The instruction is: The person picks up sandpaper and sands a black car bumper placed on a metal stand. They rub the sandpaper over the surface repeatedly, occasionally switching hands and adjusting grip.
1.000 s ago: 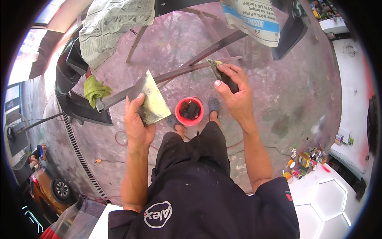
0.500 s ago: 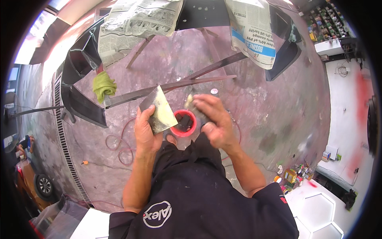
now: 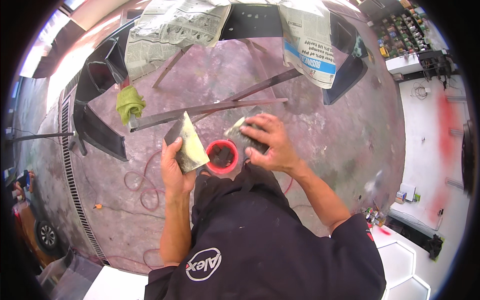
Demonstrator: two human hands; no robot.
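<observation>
My left hand (image 3: 176,167) is closed on a flat mixing plate, its thumb lying along the dark side. Pale yellow putty (image 3: 191,145) covers much of the plate, with grey smears near the lower edge. To the right, my right hand (image 3: 272,145) grips a dark, flat putty spreader (image 3: 257,144), partly hidden by the fingers. Yellow putty clings to the spreader's left tip, which is apart from the plate. Below and between the hands, a red bucket (image 3: 208,166) stands on the floor with dark blocks in it.
Ahead, a black car bumper (image 3: 250,22) rests on a stand, with newspaper (image 3: 170,37) draped over it. A green cloth (image 3: 130,102) hangs on the stand's bar (image 3: 210,109). A hose (image 3: 134,186) loops over the floor at left, near a drain grate (image 3: 75,175).
My right hand has turned and moved slightly right, showing more of the spreader. The plate in my left hand has shifted left and a little down. The whole view has shifted slightly.
</observation>
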